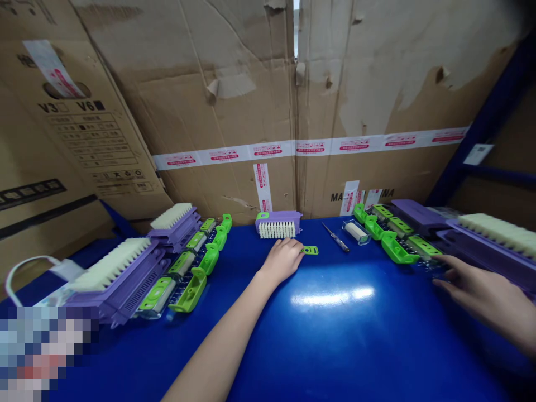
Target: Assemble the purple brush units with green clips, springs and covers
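Pinched by just one end in the left hand [282, 259], the green plate [310, 250] at mid-frame could twist loose, while the right hand [477, 285], fingers parted at frame right, might nudge the green-topped block [424, 245] beside it.

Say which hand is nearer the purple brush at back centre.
Left. The left hand is just in front of the purple brush; the right hand is well off to its right.
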Available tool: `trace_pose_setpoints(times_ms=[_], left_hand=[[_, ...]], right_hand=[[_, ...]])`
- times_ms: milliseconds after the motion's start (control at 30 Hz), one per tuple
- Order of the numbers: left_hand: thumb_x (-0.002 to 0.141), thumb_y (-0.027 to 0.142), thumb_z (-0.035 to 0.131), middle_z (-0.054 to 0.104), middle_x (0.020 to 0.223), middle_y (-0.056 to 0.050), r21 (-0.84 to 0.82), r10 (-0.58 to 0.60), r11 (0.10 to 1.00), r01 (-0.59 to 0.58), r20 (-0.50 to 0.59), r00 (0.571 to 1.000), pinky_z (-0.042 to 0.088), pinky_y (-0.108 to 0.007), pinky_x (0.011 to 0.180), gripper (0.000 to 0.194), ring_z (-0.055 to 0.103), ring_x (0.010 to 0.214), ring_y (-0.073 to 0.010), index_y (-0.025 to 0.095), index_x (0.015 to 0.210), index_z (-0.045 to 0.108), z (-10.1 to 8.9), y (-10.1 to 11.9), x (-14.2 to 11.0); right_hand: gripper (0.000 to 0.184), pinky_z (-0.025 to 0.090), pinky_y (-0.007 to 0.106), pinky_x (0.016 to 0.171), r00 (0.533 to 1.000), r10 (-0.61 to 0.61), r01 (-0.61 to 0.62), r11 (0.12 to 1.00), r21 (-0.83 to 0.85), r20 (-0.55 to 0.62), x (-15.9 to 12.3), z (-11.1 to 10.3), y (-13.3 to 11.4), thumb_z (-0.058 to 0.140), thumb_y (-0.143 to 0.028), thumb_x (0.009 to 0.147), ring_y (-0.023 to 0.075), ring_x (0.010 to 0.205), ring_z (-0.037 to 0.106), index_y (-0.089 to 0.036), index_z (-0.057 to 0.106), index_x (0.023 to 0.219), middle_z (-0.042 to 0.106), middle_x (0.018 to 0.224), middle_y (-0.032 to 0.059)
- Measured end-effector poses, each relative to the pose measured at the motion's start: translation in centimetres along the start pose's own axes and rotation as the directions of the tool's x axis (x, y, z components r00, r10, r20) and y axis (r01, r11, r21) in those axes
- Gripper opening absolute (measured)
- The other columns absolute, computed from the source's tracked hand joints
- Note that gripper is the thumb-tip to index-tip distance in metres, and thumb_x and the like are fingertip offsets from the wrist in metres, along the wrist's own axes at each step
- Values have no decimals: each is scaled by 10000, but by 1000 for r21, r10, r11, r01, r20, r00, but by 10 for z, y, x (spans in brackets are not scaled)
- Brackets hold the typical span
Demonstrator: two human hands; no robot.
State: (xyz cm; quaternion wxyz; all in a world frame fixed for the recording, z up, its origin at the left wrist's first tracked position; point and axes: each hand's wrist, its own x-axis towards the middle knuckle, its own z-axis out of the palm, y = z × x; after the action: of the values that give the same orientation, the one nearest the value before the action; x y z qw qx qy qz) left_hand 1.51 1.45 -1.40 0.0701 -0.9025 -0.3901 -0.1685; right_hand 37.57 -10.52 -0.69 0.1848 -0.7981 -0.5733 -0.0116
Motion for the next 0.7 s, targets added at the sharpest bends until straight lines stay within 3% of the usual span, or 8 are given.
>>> trace_pose_setpoints(times_ms=[233,433,600,700], left_hand=[[917,253,454,656,950,-66,-3,4,1000,-4,4,1000,449,-329,772,182,586,940,-205,174,939,617,1,-1,0],[914,248,456,655,946,-68,-14,1,1000,-1,8,1000,450,-322,770,178,587,934,-199,176,936,618,0,-1,0],[911,246,467,658,947,-62,-10,1,1000,-1,4,1000,446,-324,770,168,587,939,-202,177,935,618,0,-1,0],[913,242,461,660,958,-62,-12,-4,1000,4,13,1000,446,-326,775,176,587,945,-205,173,942,620,-1,0,0]], right_hand=[[484,463,392,639,1000,6,-9,991,133,22,-1,-14,-19,576,-410,572,317,742,643,-228,581,1020,668,764,124],[545,469,419,653,995,-84,86,996,36,-50,1,2,12,591,-487,608,348,851,640,-254,591,1100,674,986,156],[538,462,420,640,999,-25,24,999,45,27,2,9,26,626,-371,579,336,766,655,-271,601,1107,697,894,154],[514,459,406,626,1000,-31,31,996,85,1,2,9,28,620,-334,584,319,746,657,-275,598,1094,696,841,147]])
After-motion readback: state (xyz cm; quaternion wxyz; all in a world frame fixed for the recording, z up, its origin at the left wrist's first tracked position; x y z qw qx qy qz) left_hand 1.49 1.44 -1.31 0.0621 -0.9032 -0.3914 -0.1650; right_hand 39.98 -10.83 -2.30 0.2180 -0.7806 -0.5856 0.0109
